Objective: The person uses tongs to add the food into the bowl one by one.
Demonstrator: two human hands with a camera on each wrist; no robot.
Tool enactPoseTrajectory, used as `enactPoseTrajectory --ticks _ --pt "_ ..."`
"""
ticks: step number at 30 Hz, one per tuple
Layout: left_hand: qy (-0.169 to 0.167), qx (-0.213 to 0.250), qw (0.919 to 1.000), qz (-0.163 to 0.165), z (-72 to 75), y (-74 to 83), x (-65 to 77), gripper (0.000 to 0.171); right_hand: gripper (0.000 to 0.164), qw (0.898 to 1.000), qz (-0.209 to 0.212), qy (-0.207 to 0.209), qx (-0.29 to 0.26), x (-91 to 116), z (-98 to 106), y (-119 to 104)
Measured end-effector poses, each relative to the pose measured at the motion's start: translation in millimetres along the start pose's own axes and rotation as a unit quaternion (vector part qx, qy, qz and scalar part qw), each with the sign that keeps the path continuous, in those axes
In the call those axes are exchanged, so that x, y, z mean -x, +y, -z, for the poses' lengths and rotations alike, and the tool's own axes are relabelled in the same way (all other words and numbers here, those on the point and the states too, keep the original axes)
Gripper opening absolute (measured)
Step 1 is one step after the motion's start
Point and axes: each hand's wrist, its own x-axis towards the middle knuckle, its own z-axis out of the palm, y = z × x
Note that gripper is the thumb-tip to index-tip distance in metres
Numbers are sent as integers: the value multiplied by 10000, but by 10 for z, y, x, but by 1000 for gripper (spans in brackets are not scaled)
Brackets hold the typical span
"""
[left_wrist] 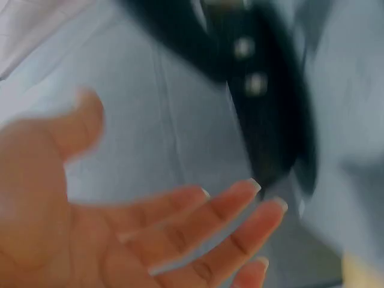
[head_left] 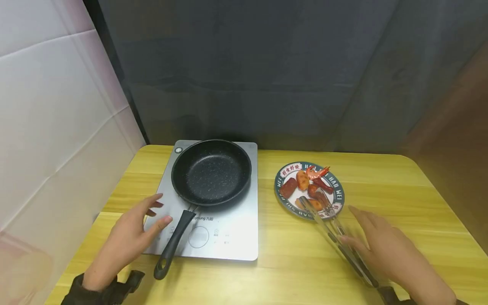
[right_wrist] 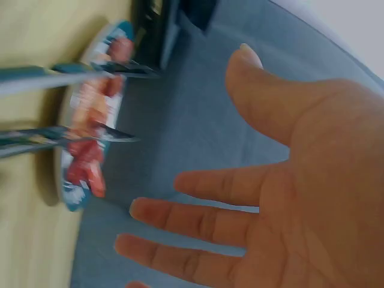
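A black frying pan sits on a silver induction cooktop, its handle pointing toward me. My left hand hovers just left of that handle, fingers spread and holding nothing. On the right, metal tongs lean with their tips over food on a round patterned plate. Beside the tongs is my right hand, fingers extended and thumb close to the tongs' arms. In the right wrist view the palm is bare, with the tongs apart from the fingers.
The plate holds a shrimp, a brown meat piece and several other food pieces. Beneath everything lies a wooden table. A dark curtain hangs behind, and a pale panel stands at left.
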Motion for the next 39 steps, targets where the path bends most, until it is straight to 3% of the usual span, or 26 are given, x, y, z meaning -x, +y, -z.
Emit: enactPoseTrajectory --ticks 2,5,10,15,19,26,29,32,39 --pt "-123 586 9976 340 -44 17 25 44 81 9999 -14 -118 17 33 -66 8" --pt "-389 1474 9839 937 -109 39 24 35 78 9999 33 -87 137 51 -161 33" --pt "-1002 2594 9441 1768 -183 57 -22 41 75 9996 116 -17 257 56 -297 82" --pt "-1680 3370 9060 1933 -222 39 -42 46 71 9997 112 -197 21 31 -385 86" --pt "-2314 4138 8624 1774 -268 20 -37 46 68 9992 10 -328 -211 -17 -451 76" --pt "-3085 5491 7572 1729 -342 -1 -60 35 61 9988 71 -156 -455 -63 -535 109" --pt "-3232 5730 7320 1770 -363 -5 -62 33 55 9984 223 35 -513 -52 -560 128" --pt "-3302 5754 7260 1808 -395 0 -61 34 52 9981 353 186 -463 -42 -577 151" --pt "-3351 5595 7340 1895 -441 3 -67 36 45 9969 516 404 -426 -8 -549 236"
